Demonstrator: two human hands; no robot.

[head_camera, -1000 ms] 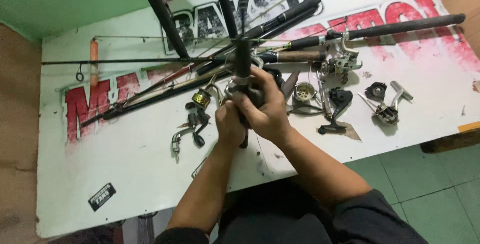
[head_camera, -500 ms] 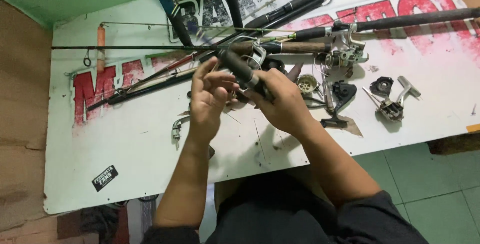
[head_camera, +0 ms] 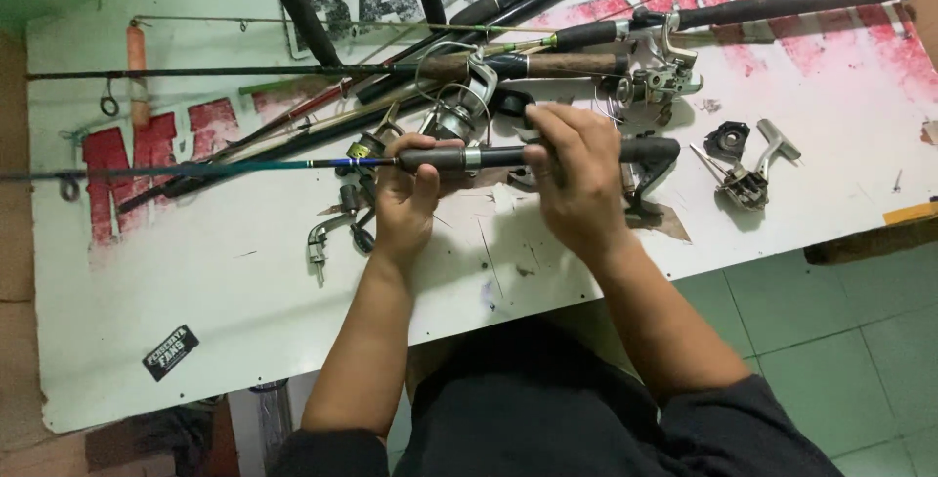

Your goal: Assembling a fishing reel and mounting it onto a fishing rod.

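Observation:
I hold a fishing rod level across the white table, its dark grip running between both hands and its thin blue shaft stretching away to the left edge of view. My left hand is closed around the front of the grip. My right hand wraps the rear of the grip near its butt end. A spinning reel with a wire bail sits just behind the rod, above my left hand.
The white table bears red and black painted letters. Several other rods lie across its far half. Loose reel parts rest to the right, a reel handle to the left. Green floor tiles lie below right.
The rod has swung from pointing up and away to lying level across the table. My hands have spread apart along its grip, left hand forward, right hand at the rear.

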